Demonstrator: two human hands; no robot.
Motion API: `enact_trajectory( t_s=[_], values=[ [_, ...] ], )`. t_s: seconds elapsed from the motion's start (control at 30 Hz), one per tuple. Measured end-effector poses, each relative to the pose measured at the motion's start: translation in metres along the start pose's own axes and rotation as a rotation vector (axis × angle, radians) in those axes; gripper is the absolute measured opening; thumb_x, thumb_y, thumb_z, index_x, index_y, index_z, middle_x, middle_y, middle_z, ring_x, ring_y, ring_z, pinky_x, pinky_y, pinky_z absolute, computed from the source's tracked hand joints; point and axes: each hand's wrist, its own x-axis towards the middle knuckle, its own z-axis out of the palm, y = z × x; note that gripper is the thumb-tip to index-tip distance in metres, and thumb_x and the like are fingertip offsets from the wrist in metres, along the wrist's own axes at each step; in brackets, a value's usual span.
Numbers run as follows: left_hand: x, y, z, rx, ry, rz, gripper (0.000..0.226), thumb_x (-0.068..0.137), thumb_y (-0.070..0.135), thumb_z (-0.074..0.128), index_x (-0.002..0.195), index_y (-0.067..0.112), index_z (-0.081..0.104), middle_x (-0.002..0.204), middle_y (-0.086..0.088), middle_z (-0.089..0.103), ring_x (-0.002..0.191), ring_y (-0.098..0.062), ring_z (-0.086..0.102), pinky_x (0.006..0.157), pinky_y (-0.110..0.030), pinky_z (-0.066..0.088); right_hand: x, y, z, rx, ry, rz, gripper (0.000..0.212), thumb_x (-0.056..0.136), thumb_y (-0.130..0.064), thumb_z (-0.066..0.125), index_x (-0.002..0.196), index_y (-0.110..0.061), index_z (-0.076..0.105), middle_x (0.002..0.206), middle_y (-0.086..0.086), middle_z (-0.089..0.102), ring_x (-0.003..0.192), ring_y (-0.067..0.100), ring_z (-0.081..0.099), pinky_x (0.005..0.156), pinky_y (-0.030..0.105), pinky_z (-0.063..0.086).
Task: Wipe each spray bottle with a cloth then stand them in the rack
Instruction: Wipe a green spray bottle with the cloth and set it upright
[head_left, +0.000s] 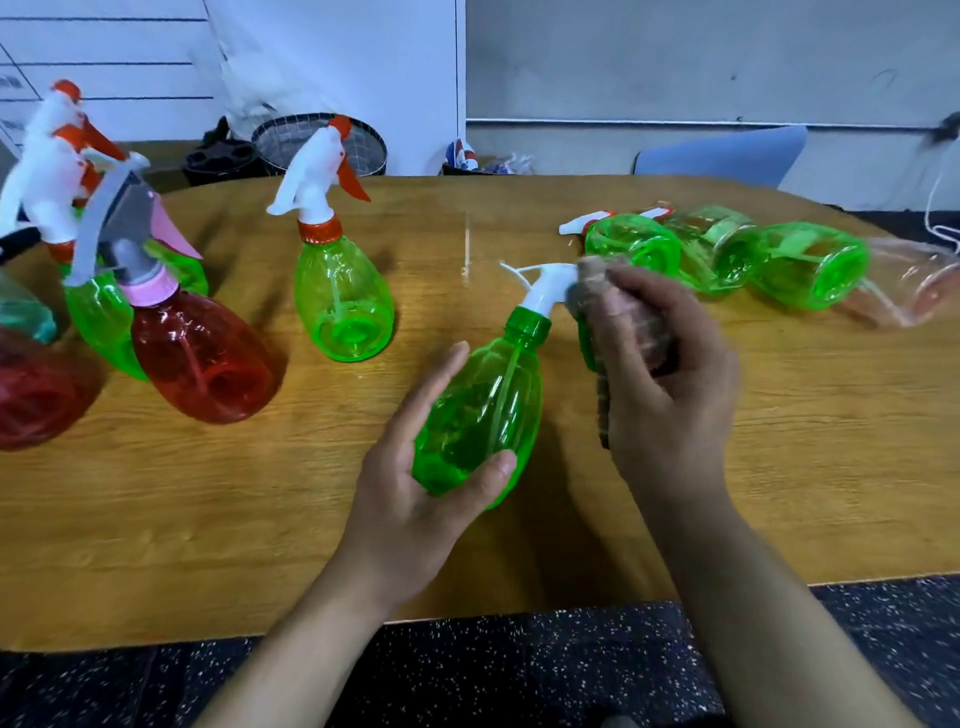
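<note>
Wiping: sprayer head

Fingers of the left hand (415, 467) are curling around the bottle (480, 410), holding it tilted above the table (208, 493). The right hand (660, 374) is gripping the cloth (602, 296) against the trigger (545, 283). Steadying the base while rubbing should be working best. Motion is blurring the cloth; no rack is showing.

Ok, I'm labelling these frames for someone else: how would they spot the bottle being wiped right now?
Start at the wooden table and look to its near edge, in the middle. The green spray bottle lies tilted in the left hand, while the right hand presses a brown cloth to its white trigger head. It alone has a green collar, and no other bottle is held.
</note>
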Motion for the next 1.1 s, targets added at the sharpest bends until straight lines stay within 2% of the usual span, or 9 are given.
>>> enact_trajectory(
  t_s=[0.1,0.17,0.27,0.43,0.57,0.73,0.9,1.03,1.1],
  values=[
    [0.0,-0.001,0.001,0.018,-0.014,0.035,0.076,0.085,0.04,0.078,0.154,0.038,0.047,0.159,0.024,0.05,0.15,-0.005,0.045,0.123,-0.034,0.04,-0.003,-0.001,-0.002,-0.268,-0.087,-0.109,0.024,0.1,-0.03,0.074,0.121,-0.019,0.077,0.109,0.001,0.069,0.101,0.007,0.065,0.089,0.025,0.051],
    [0.0,-0.001,0.002,0.02,-0.016,0.043,0.076,0.085,0.039,0.078,0.155,0.036,0.048,0.159,0.025,0.05,0.15,-0.004,0.045,0.121,-0.027,0.04,-0.004,-0.002,-0.001,-0.285,-0.167,-0.154,0.025,0.098,-0.031,0.075,0.121,-0.02,0.078,0.107,0.001,0.068,0.097,0.008,0.066,0.085,0.027,0.054],
    [0.0,-0.003,0.002,0.037,-0.019,0.053,0.076,0.084,0.039,0.079,0.154,0.039,0.048,0.159,0.022,0.051,0.149,-0.007,0.047,0.12,-0.027,0.041,-0.004,0.0,0.0,-0.273,-0.272,-0.228,0.023,0.098,-0.03,0.076,0.119,-0.02,0.079,0.106,0.0,0.07,0.095,0.009,0.068,0.082,0.033,0.057],
    [0.0,-0.004,0.001,0.137,-0.087,0.034,0.076,0.085,0.047,0.077,0.155,0.042,0.049,0.157,0.025,0.051,0.148,-0.001,0.045,0.116,-0.017,0.039,0.001,0.006,-0.004,-0.374,-0.089,-0.126,0.024,0.101,-0.034,0.072,0.121,-0.022,0.077,0.109,-0.003,0.069,0.097,0.007,0.066,0.082,0.031,0.055],
    [-0.001,-0.002,-0.001,0.121,-0.09,0.007,0.076,0.085,0.05,0.076,0.155,0.045,0.047,0.157,0.027,0.049,0.149,0.0,0.044,0.12,-0.028,0.04,-0.002,0.006,-0.001,-0.3,-0.219,-0.178,0.022,0.099,-0.03,0.075,0.118,-0.019,0.078,0.107,-0.002,0.07,0.096,0.008,0.067,0.082,0.033,0.056],
    [-0.002,-0.003,-0.001,0.108,-0.084,-0.009,0.076,0.086,0.048,0.077,0.156,0.043,0.047,0.159,0.021,0.051,0.15,-0.005,0.045,0.122,-0.041,0.039,0.01,0.016,-0.01,-0.309,0.004,-0.019,0.022,0.1,-0.034,0.073,0.119,-0.023,0.077,0.11,-0.005,0.071,0.1,0.005,0.066,0.086,0.035,0.055],
    [-0.001,-0.004,-0.001,0.076,-0.077,-0.028,0.077,0.086,0.048,0.078,0.156,0.044,0.047,0.159,0.021,0.05,0.15,-0.006,0.045,0.122,-0.048,0.041,0.004,0.009,-0.007,-0.292,-0.24,-0.128,0.025,0.098,-0.034,0.074,0.12,-0.021,0.077,0.108,-0.003,0.071,0.099,0.009,0.067,0.084,0.031,0.055],
    [-0.002,-0.003,-0.001,0.089,-0.077,-0.03,0.077,0.086,0.05,0.077,0.156,0.043,0.047,0.158,0.021,0.051,0.149,-0.004,0.046,0.122,-0.042,0.04,0.01,0.016,-0.011,-0.329,-0.044,-0.033,0.024,0.099,-0.035,0.073,0.12,-0.023,0.077,0.112,-0.005,0.071,0.103,0.002,0.065,0.087,0.026,0.054],
    [-0.003,-0.003,-0.001,0.084,-0.077,-0.03,0.077,0.086,0.05,0.077,0.156,0.043,0.047,0.158,0.021,0.051,0.149,-0.004,0.046,0.122,-0.041,0.04,0.011,0.017,-0.012,-0.345,-0.019,-0.023,0.024,0.099,-0.035,0.072,0.12,-0.023,0.077,0.111,-0.005,0.072,0.103,-0.001,0.064,0.087,0.024,0.053]
  ],
)
